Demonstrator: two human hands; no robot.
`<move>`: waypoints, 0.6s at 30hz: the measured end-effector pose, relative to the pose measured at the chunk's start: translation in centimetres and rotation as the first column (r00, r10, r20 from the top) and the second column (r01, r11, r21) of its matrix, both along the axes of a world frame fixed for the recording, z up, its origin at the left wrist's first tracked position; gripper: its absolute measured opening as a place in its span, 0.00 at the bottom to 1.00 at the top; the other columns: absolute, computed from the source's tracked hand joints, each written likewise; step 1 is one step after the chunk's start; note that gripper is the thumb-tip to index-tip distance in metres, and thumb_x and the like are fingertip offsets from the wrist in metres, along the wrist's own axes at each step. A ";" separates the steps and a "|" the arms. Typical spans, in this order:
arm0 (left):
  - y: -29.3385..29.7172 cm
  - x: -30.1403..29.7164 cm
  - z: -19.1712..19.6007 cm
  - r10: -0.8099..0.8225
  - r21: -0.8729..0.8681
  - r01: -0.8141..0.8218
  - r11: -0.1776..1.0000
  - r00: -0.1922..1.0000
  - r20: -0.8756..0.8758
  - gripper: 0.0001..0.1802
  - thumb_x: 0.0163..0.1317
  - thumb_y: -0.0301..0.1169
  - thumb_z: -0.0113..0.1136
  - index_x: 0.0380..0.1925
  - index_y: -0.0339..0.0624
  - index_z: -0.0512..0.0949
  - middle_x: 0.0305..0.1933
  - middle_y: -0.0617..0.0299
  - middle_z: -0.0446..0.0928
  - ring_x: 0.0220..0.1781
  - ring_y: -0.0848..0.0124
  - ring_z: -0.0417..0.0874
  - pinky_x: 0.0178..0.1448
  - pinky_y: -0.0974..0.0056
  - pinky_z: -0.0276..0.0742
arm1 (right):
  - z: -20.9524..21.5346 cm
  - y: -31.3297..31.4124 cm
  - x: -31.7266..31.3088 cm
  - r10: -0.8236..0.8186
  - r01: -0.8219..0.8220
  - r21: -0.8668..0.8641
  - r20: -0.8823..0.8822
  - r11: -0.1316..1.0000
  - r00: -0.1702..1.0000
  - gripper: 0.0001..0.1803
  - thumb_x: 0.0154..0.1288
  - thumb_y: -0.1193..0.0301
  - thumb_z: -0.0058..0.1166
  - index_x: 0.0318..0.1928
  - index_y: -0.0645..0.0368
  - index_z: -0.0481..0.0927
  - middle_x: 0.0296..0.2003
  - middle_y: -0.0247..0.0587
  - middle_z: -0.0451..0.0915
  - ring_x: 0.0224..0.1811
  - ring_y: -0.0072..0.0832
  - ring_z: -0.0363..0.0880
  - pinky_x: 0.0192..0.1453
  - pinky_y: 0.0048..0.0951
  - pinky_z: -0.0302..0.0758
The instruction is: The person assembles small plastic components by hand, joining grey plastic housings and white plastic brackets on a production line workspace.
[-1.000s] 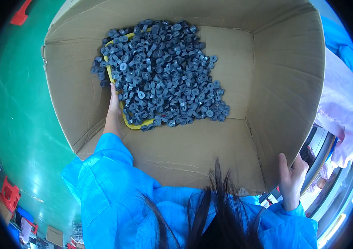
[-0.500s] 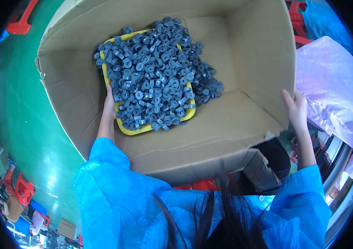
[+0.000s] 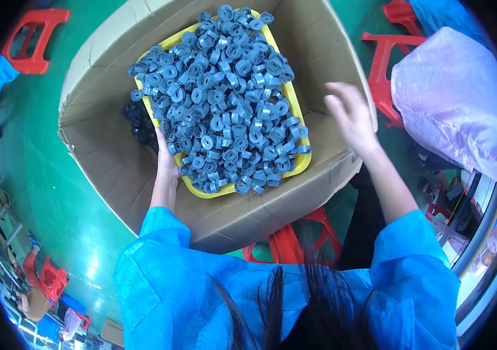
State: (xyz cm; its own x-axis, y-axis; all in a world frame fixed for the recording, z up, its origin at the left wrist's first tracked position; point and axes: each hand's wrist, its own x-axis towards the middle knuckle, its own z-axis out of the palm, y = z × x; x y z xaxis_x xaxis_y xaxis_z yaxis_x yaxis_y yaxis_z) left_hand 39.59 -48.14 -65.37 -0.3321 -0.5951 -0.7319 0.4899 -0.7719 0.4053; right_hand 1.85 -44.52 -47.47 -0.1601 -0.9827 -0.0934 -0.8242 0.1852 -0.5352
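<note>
We cannot see base of yellow tray (image 3: 304, 166): small gray pieces (image 3: 225, 111) cover it. Left hand (image 3: 168, 161): most fingers hidden beneath tray. Cardboard box (image 3: 96, 157): far side cut off by top edge. Dark pieces (image 3: 142, 124) inside box: too shadowed for us to count.

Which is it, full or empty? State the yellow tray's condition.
Full: small grey parts are heaped across the yellow tray, hiding its floor and partly covering its rim.
</note>
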 end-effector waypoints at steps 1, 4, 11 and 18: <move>-0.1 0.1 -0.2 0.001 0.001 -0.001 1.000 1.000 0.000 0.42 0.65 0.66 0.33 0.68 0.48 0.58 0.67 0.57 0.65 0.66 0.58 0.67 0.68 0.50 0.65 | -2.6 0.9 1.1 -0.085 0.073 0.093 0.140 0.993 0.986 0.20 0.68 0.60 0.50 0.53 0.61 0.76 0.48 0.48 0.78 0.52 0.39 0.76 0.60 0.34 0.69; -0.3 -0.2 0.1 -0.007 -0.013 0.007 1.000 1.000 -0.006 0.42 0.65 0.66 0.32 0.67 0.49 0.59 0.67 0.55 0.65 0.67 0.57 0.67 0.68 0.50 0.65 | -6.6 3.4 4.1 -0.608 0.290 0.534 0.700 0.794 0.375 0.29 0.72 0.48 0.40 0.53 0.61 0.77 0.47 0.41 0.79 0.51 0.30 0.76 0.60 0.30 0.69; 0.5 0.3 0.8 0.020 -0.073 -0.019 0.997 1.000 0.019 0.40 0.66 0.65 0.33 0.67 0.50 0.60 0.67 0.57 0.65 0.66 0.57 0.68 0.66 0.49 0.67 | -8.6 5.8 7.1 -0.661 0.408 0.583 0.746 0.703 0.074 0.33 0.71 0.44 0.37 0.53 0.61 0.77 0.47 0.37 0.78 0.48 0.24 0.75 0.57 0.31 0.70; 1.0 0.3 2.6 0.004 -0.094 0.007 0.996 0.993 0.118 0.39 0.66 0.64 0.33 0.67 0.49 0.60 0.67 0.57 0.65 0.66 0.57 0.67 0.67 0.50 0.66 | -10.3 6.0 7.2 -0.480 0.405 0.371 0.852 0.836 0.209 0.25 0.72 0.53 0.46 0.53 0.63 0.76 0.45 0.34 0.79 0.45 0.19 0.75 0.51 0.24 0.72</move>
